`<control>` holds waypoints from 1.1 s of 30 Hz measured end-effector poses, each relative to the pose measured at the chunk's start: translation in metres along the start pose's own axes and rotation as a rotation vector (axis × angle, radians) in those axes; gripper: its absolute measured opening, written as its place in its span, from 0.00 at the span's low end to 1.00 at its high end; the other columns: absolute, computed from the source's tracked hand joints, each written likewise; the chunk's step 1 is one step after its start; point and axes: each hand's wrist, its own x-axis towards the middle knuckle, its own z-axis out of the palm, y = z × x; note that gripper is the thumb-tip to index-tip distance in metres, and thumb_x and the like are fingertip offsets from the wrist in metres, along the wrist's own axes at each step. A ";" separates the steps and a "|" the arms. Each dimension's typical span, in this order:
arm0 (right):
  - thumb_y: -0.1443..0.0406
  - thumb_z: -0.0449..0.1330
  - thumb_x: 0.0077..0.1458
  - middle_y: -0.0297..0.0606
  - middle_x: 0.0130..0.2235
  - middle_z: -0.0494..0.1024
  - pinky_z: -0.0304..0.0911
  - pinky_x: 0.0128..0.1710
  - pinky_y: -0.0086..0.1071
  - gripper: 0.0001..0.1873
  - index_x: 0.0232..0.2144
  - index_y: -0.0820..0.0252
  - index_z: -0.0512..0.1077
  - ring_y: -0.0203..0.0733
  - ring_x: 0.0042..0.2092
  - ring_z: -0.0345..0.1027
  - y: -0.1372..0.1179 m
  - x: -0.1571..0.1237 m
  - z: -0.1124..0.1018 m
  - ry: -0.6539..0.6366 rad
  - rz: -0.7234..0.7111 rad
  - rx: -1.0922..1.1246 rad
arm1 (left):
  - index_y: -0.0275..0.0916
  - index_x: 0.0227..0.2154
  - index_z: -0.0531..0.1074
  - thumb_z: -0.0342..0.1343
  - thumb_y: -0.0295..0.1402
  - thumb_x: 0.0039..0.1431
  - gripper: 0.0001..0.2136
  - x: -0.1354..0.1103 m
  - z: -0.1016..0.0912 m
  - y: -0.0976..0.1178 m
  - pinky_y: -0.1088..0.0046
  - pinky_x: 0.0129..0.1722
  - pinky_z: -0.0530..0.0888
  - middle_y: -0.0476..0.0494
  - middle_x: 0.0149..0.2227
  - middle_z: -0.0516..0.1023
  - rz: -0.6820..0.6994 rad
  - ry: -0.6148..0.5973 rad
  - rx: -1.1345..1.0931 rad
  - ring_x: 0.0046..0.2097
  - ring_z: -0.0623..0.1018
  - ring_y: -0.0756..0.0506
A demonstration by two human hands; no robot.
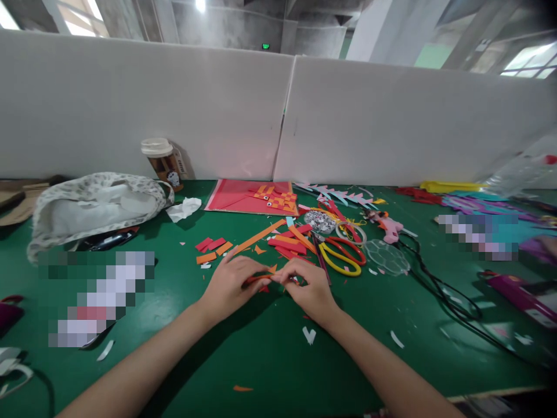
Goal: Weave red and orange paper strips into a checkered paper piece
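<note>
Left hand (230,287) and right hand (307,289) both pinch a red paper strip (260,279), middle of the desk (270,354), nearer its front edge.
Looks feather-light, floppy and quick to crease or tear; fingertip holds near each end suit it.

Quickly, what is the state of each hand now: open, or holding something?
Left hand: closed, pinching one end of a red paper strip.
Right hand: closed, pinching the other end of the same strip.
</note>
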 end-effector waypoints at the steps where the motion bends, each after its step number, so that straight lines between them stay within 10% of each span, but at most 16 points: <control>1: 0.72 0.56 0.50 0.33 0.26 0.73 0.65 0.32 0.30 0.09 0.21 0.58 0.66 0.37 0.30 0.70 0.000 0.000 0.001 -0.011 -0.020 -0.002 | 0.46 0.35 0.74 0.51 0.34 0.57 0.07 -0.001 0.002 0.000 0.59 0.55 0.57 0.48 0.34 0.79 0.026 -0.026 0.025 0.39 0.76 0.45; 12: 0.61 0.58 0.52 0.33 0.26 0.76 0.64 0.28 0.28 0.06 0.28 0.57 0.71 0.36 0.28 0.69 0.007 0.002 0.005 -0.072 0.133 -0.074 | 0.41 0.34 0.71 0.44 0.33 0.62 0.10 -0.003 0.010 -0.005 0.63 0.49 0.63 0.50 0.33 0.79 0.082 -0.006 0.189 0.33 0.76 0.50; 24: 0.58 0.58 0.51 0.33 0.21 0.73 0.62 0.23 0.30 0.11 0.23 0.58 0.68 0.35 0.23 0.66 0.017 0.014 -0.009 0.122 0.165 -0.088 | 0.40 0.31 0.71 0.50 0.41 0.57 0.10 0.004 0.000 -0.011 0.75 0.32 0.69 0.48 0.30 0.76 -0.370 0.145 -0.272 0.32 0.75 0.49; 33: 0.60 0.56 0.51 0.35 0.30 0.73 0.61 0.31 0.32 0.07 0.29 0.57 0.66 0.41 0.32 0.68 0.035 0.020 -0.038 0.271 0.179 -0.581 | 0.38 0.33 0.67 0.56 0.42 0.51 0.12 0.007 -0.002 -0.027 0.78 0.22 0.66 0.52 0.24 0.73 -0.589 0.320 -0.657 0.21 0.69 0.53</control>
